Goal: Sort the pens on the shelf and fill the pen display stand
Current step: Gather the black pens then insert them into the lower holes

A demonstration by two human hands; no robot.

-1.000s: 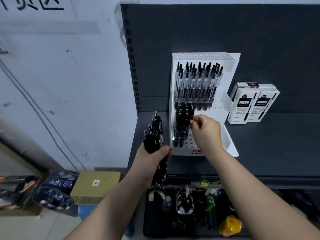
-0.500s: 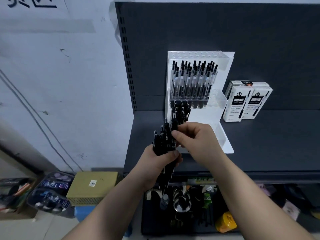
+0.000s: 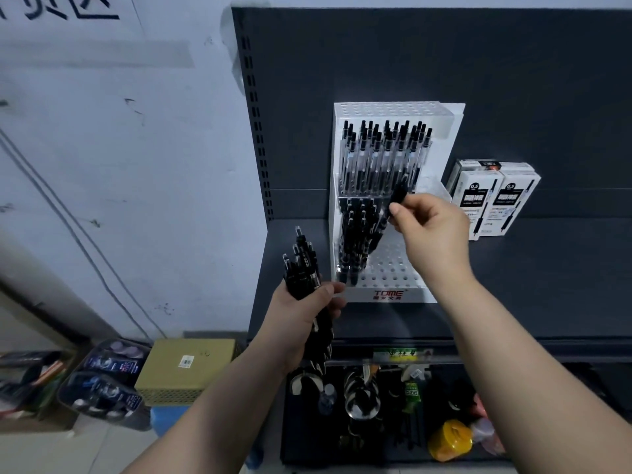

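Note:
A white tiered pen display stand [image 3: 393, 292] sits on the dark shelf [image 3: 513, 285]. Its upper tier holds several clear-barrel pens [image 3: 383, 159]; the left side of its lower tier holds several black pens [image 3: 355, 234]. My left hand [image 3: 304, 319] grips a bundle of black pens [image 3: 302, 268] just left of the stand's front corner. My right hand [image 3: 434, 227] pinches a single black pen [image 3: 390, 210], tilted, tip down over the lower tier's holes.
Two white pen boxes [image 3: 492, 200] stand right of the stand against the back panel. Below the shelf hang assorted goods and a yellow item [image 3: 448, 439]. On the floor at left are a cardboard box [image 3: 184, 364] and plastic packs [image 3: 102, 388].
My right hand took one pen from the bundle and carried it up and right over the stand's lower tier. My left hand with the bundle dropped back to the left.

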